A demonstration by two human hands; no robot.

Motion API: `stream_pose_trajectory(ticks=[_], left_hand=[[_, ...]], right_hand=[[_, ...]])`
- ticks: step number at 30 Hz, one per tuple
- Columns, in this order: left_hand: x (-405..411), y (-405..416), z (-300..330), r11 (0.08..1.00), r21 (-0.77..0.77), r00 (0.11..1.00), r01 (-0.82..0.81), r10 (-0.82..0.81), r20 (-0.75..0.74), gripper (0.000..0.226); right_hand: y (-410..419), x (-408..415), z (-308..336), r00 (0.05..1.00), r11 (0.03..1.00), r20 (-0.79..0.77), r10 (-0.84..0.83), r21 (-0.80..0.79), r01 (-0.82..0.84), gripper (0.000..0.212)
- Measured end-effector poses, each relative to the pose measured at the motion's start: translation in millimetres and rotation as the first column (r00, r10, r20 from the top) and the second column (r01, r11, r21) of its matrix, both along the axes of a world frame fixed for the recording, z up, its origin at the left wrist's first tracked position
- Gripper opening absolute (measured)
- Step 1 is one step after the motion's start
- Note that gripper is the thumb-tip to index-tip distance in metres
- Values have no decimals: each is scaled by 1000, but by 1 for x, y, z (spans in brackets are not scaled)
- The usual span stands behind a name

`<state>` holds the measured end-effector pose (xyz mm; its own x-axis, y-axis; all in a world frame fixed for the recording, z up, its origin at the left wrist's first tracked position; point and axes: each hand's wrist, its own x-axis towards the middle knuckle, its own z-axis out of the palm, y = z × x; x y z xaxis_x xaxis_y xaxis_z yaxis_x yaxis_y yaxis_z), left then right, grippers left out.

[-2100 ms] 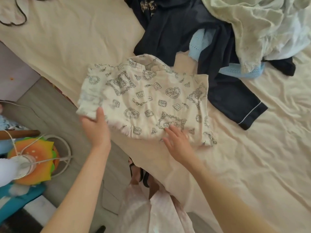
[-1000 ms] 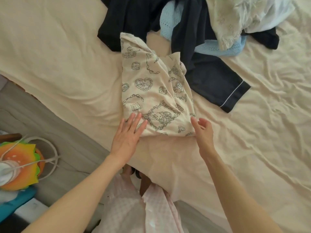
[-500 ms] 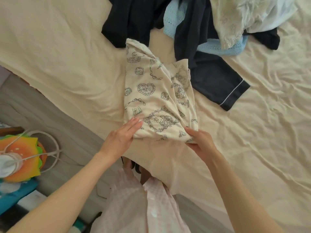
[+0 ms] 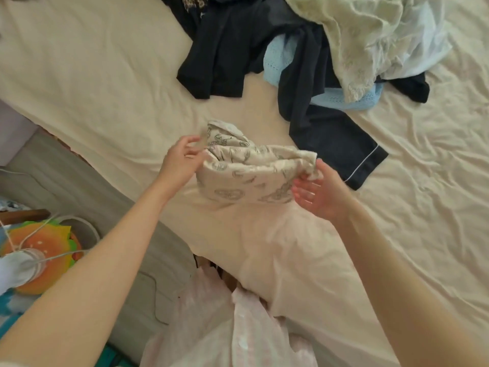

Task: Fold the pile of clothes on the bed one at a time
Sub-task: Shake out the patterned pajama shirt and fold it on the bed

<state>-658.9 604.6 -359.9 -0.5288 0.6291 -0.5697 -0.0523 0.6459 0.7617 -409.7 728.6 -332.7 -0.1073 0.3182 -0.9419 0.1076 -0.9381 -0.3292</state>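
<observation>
Head view: the left hand [image 4: 182, 161] and right hand [image 4: 321, 193] each pinch an end of the folded printed cream garment [image 4: 248, 172] over the bed [image 4: 105, 83].

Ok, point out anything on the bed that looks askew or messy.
The printed garment, held at each end by the left hand and right hand, is bunched and uneven, not a flat fold. Behind it, the dark clothes, blue knit and pale green garment lie tangled, unfolded.
</observation>
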Motion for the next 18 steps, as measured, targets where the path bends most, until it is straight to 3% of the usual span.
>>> stream_pose_trajectory(ticks=[2,3,4,6,8,10,13,18], left_hand=[[0,18,-13,980,-56,981,-192,190,-43,43],[4,21,-18,986,-79,974,-149,133,-183,46],[10,22,-23,996,-78,938,-33,4,-346,48],[30,20,-36,952,-85,752,294,-286,-594,50],[48,19,-53,840,-215,546,498,-497,-674,53],[58,21,-71,764,-345,420,546,-605,-676,54],[56,25,-99,735,-434,355,520,-649,-673,55],[61,18,-145,730,-467,253,499,-639,-727,55]], right_hand=[[6,-23,-13,964,932,194,182,279,-233,35],[5,-32,-22,888,796,368,275,432,-425,32],[3,-37,-33,768,581,555,321,525,-622,27],[-2,-45,-54,491,118,815,308,479,-870,37],[-6,-52,-74,311,-169,897,314,376,-911,46],[-9,-56,-96,264,-235,901,345,355,-905,48],[-16,-50,-130,267,-191,896,356,349,-918,52],[-25,-40,-178,270,-227,922,277,335,-914,54]])
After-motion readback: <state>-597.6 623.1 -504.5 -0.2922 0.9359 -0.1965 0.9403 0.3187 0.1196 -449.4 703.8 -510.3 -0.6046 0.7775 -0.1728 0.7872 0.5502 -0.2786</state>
